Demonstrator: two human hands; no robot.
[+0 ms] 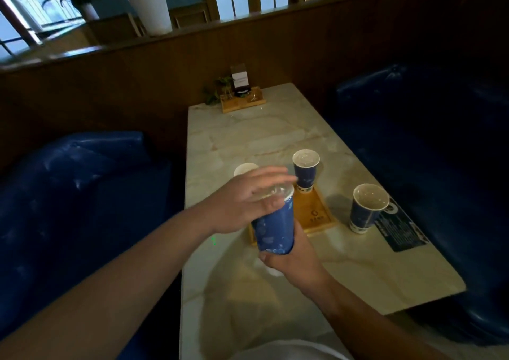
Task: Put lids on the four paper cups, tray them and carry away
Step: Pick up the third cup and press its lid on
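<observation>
My right hand (292, 260) grips a blue paper cup (274, 228) from below, lifted above the table. My left hand (248, 199) lies flat over its top, pressing a clear lid (278, 193) onto the rim. A second blue cup (305, 171) with a clear lid stands on the far end of a wooden tray (316, 213). A third cup (367, 208) stands on the table right of the tray; whether it is lidded I cannot tell. Behind my left hand shows the white rim of a fourth cup (245, 169), mostly hidden.
The marble table (261, 139) runs away from me between two blue benches (68, 194). A dark printed card (399, 227) lies by the right edge. At the far end sit a small wooden holder (243, 102) with a plant and a sign.
</observation>
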